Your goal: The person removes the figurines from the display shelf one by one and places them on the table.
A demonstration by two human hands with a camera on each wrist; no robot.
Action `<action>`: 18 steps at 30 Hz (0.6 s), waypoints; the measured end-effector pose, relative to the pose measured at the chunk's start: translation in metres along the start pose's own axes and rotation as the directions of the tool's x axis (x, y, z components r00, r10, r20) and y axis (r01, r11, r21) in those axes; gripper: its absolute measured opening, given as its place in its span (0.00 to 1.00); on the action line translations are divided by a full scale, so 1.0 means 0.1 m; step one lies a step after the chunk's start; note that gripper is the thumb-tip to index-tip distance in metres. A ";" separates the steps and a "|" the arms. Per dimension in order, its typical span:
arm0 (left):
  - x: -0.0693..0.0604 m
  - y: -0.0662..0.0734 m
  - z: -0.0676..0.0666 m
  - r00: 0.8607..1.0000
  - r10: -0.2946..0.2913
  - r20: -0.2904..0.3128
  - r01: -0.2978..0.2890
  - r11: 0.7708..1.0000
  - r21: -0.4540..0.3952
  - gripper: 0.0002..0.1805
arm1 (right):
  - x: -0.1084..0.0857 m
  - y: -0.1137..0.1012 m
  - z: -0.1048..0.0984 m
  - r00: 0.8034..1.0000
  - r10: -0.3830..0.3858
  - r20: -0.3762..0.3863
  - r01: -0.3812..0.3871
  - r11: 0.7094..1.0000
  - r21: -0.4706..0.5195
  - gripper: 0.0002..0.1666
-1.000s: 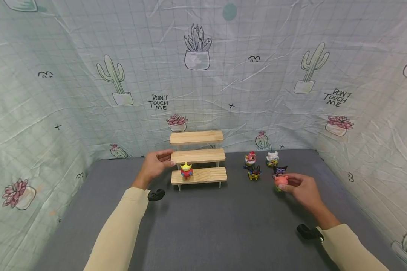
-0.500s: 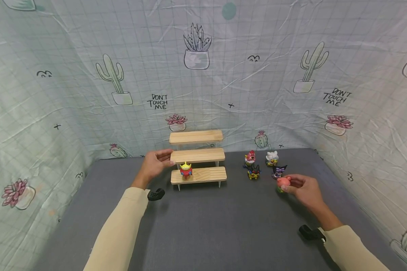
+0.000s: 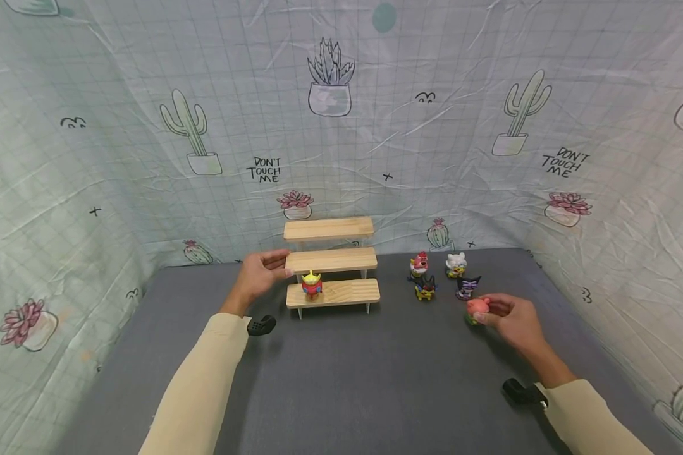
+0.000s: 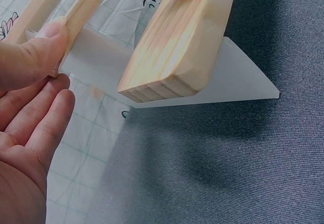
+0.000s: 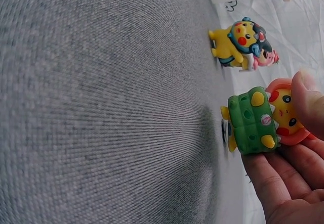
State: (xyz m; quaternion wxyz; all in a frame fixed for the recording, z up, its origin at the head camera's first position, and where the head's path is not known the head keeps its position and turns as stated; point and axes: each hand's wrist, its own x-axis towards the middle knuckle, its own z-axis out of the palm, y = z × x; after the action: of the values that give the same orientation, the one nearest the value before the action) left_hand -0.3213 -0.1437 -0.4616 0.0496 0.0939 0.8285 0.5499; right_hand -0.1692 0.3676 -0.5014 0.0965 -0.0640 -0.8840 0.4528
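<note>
My left hand [image 3: 257,275] grips the left end of the middle board of a three-tier wooden display stand [image 3: 332,260]. In the left wrist view its thumb [image 4: 48,47] lies over the board, with fingers beneath. A small red figurine with a yellow-green head [image 3: 312,285] stands on the lowest board, towards its left. At the right, my right hand [image 3: 514,320] holds a figurine with a pink hood and green body [image 5: 250,120] between thumb and fingers, face showing. Whether its feet touch the table I cannot tell. Just behind it stands a purple-and-black figurine [image 3: 467,288].
On the grey table [image 3: 341,385], right of the stand, are a pink-and-red figurine [image 3: 418,265], a yellow figurine with a dark hood [image 3: 425,289] and a white-headed figurine [image 3: 456,265]. A cactus-print cloth [image 3: 387,139] hangs behind and at both sides.
My right hand has shifted slightly right and nearer with the pink-hooded figurine, uncovering more of the purple-and-black one. My left hand keeps its grip on the stand.
</note>
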 end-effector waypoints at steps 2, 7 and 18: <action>0.00 0.00 0.00 1.000 -0.003 -0.002 0.003 1.000 -0.006 0.31 | 0.01 0.02 0.00 1.000 0.002 -0.003 -0.002 1.000 -0.001 0.25; 0.00 0.00 0.00 1.000 -0.001 0.000 0.001 1.000 -0.001 0.31 | 0.02 0.05 0.00 1.000 0.001 0.002 -0.001 1.000 -0.004 0.25; 0.00 -0.01 0.00 1.000 0.000 0.011 0.001 1.000 -0.009 0.32 | 0.01 0.08 0.01 1.000 0.003 -0.011 -0.003 1.000 0.028 0.25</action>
State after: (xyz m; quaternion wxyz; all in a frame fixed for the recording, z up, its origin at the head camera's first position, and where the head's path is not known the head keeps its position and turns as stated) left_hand -0.3211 -0.1443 -0.4621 0.0548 0.0965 0.8257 0.5530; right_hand -0.1697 0.3715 -0.5082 0.1015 -0.0663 -0.8769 0.4651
